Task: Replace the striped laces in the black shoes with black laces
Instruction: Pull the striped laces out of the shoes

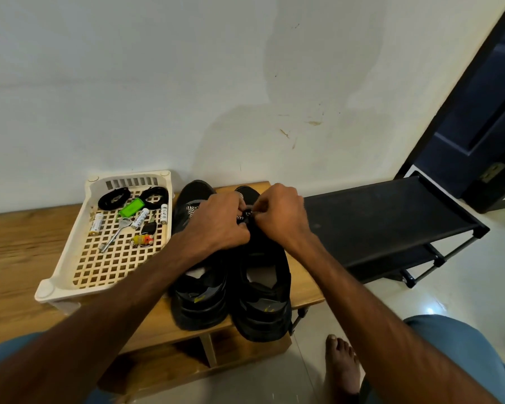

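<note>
Because the pair stands heels toward the person on the wooden bench [18, 252], the lacing runs away from the body and both arms reach over the collars to get at it. The left hand [216, 225] and right hand [280, 217] meet over the far rows of the right shoe [263, 313]. Their fingers are curled and bunched close. A short bit of the striped lace [241, 218] shows in the gap between them. We read the right thumb and forefinger as pinching it, while the left hand grips it from the other side, though the knuckles hide the exact hold. We take two hands on one spot to mean the lace is being loosened or drawn out of an eyelet, one hand steadying while the other pulls. The left shoe [200, 301] sits just beside it, touching or nearly so, with its own striped lacing [190, 210] in place, so we judge the job to be at an early stage. The black laces [114, 198] lie coiled at the far end of the cream basket [45, 290], within easy reach of the left arm, among batteries [96, 224] and keys [120, 228]. A black shoe rack [376, 223] stands to the right.
</note>
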The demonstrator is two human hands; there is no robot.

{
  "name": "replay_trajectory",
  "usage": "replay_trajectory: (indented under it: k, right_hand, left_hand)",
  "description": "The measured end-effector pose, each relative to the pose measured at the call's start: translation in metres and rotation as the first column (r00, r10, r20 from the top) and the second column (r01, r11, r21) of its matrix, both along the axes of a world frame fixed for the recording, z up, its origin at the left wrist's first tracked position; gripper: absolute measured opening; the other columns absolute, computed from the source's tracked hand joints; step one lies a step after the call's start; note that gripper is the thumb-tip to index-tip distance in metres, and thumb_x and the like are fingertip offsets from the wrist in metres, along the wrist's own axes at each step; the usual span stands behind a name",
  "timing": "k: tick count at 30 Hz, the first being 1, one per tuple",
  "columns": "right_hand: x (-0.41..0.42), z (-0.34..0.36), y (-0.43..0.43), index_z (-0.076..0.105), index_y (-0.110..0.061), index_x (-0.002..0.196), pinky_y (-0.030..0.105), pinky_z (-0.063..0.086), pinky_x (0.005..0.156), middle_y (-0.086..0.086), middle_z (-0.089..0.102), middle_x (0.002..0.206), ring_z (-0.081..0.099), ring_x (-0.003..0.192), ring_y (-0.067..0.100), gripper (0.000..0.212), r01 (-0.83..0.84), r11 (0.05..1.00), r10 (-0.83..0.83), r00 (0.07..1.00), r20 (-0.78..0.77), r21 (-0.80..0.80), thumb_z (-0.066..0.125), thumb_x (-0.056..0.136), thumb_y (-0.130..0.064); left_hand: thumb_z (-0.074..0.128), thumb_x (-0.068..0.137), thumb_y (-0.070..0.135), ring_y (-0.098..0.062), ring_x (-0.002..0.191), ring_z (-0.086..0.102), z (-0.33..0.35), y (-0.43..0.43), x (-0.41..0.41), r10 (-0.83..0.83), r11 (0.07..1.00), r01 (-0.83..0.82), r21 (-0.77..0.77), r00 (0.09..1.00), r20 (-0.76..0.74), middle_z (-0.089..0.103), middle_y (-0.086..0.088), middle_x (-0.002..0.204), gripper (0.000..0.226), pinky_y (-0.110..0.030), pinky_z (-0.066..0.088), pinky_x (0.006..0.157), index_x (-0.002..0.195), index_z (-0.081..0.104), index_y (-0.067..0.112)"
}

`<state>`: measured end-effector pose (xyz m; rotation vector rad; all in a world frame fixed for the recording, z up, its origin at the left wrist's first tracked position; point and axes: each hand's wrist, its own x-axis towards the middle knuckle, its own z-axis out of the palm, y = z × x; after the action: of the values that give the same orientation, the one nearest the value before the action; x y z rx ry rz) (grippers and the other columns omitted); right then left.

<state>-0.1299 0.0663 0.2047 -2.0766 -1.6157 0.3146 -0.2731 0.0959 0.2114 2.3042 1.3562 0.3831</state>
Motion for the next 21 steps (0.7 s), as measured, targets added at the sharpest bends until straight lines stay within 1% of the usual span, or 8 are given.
replay_trajectory:
  k: [5, 9, 11, 14, 16, 17, 19, 21]
  right_hand:
    - [0.017, -0.004, -0.002, 0.082, -0.019, 0.088, 0.017, 0.051, 0.063, -0.004, 0.077, 0.089, 0.070, 0.082, 0.007, 0.003, 0.034, 0.999, -0.028, 0.985, -0.168, 0.035, 0.079, 0.086, -0.019]
    - [0.017, -0.007, -0.004, 0.077, -0.012, 0.085, 0.037, 0.064, 0.071, 0.003, 0.075, 0.090, 0.075, 0.079, 0.019, 0.005, 0.061, 0.998, -0.051, 0.933, -0.355, 0.017, 0.076, 0.090, -0.009]
    - [0.019, -0.007, -0.006, 0.074, -0.011, 0.080, 0.040, 0.066, 0.068, 0.010, 0.075, 0.090, 0.077, 0.077, 0.024, 0.017, 0.088, 0.996, -0.082, 0.839, -0.538, -0.014, 0.069, 0.093, -0.002]
    - [0.020, -0.005, -0.008, 0.072, 0.000, 0.084, 0.034, 0.064, 0.064, 0.019, 0.075, 0.093, 0.077, 0.080, 0.029, 0.021, 0.161, 0.980, -0.190, 0.574, -0.796, -0.117, 0.057, 0.098, 0.002]
    - [0.020, -0.005, -0.008, 0.072, 0.004, 0.092, 0.032, 0.063, 0.065, 0.019, 0.076, 0.097, 0.077, 0.084, 0.030, 0.021, 0.175, 0.971, -0.229, 0.474, -0.850, -0.164, 0.051, 0.099, 0.003]
    - [0.021, -0.005, -0.008, 0.071, 0.001, 0.093, 0.032, 0.064, 0.068, 0.018, 0.076, 0.099, 0.077, 0.086, 0.028, 0.020, 0.158, 0.976, -0.209, 0.522, -0.827, -0.147, 0.052, 0.099, 0.002]
    - [0.023, -0.005, -0.006, 0.069, -0.008, 0.102, 0.036, 0.064, 0.076, 0.011, 0.074, 0.104, 0.076, 0.088, 0.023, 0.014, 0.060, 0.996, -0.087, 0.762, -0.641, -0.063, 0.060, 0.095, -0.001]
    - [0.021, 0.001, -0.005, 0.068, -0.016, 0.116, 0.035, 0.061, 0.085, 0.001, 0.070, 0.114, 0.071, 0.097, 0.018, 0.031, -0.106, 0.993, 0.078, 0.921, -0.381, -0.053, 0.067, 0.086, -0.005]
  left_hand:
    - [0.073, 0.087, 0.036, -0.011, 0.103, 0.066, 0.002, 0.005, 0.002, 0.017, 0.998, -0.014, -0.067, 0.999, 0.039, 0.070, 0.006, 0.106, 0.034, -0.032, 0.053, 0.095, 0.116, 0.067, 0.019]
    - [0.074, 0.082, 0.046, -0.021, 0.099, 0.067, 0.005, 0.001, 0.006, 0.013, 0.999, -0.016, -0.050, 0.997, -0.071, 0.071, -0.003, 0.105, 0.047, -0.041, 0.057, 0.090, 0.112, 0.067, 0.011]
    - [0.075, 0.079, 0.038, -0.024, 0.095, 0.069, 0.005, 0.001, 0.006, 0.038, 0.997, -0.042, -0.067, 0.997, -0.062, 0.073, -0.009, 0.101, 0.043, -0.044, 0.058, 0.087, 0.107, 0.069, 0.006]
    - [0.078, 0.077, 0.035, -0.022, 0.094, 0.069, 0.004, 0.001, 0.006, 0.092, 0.992, -0.094, -0.090, 0.995, -0.027, 0.073, -0.006, 0.098, 0.040, -0.043, 0.058, 0.088, 0.106, 0.070, 0.009]
    - [0.081, 0.078, 0.037, -0.019, 0.095, 0.068, 0.003, 0.002, 0.006, 0.103, 0.989, -0.103, -0.108, 0.995, -0.004, 0.069, 0.000, 0.097, 0.040, -0.041, 0.059, 0.088, 0.107, 0.066, 0.015]
    - [0.081, 0.078, 0.037, -0.019, 0.095, 0.067, 0.002, 0.002, 0.005, 0.106, 0.987, -0.103, -0.123, 0.994, 0.015, 0.068, 0.001, 0.097, 0.040, -0.042, 0.059, 0.086, 0.108, 0.064, 0.016]
    - [0.082, 0.078, 0.035, -0.020, 0.095, 0.067, 0.000, 0.004, 0.003, 0.107, 0.983, -0.097, -0.157, 0.993, 0.052, 0.066, 0.000, 0.099, 0.041, -0.044, 0.061, 0.083, 0.109, 0.062, 0.016]
    - [0.081, 0.078, 0.032, -0.021, 0.097, 0.067, 0.000, 0.005, 0.001, 0.094, 0.983, -0.083, -0.167, 0.994, 0.063, 0.066, -0.001, 0.101, 0.043, -0.044, 0.061, 0.083, 0.113, 0.062, 0.015]
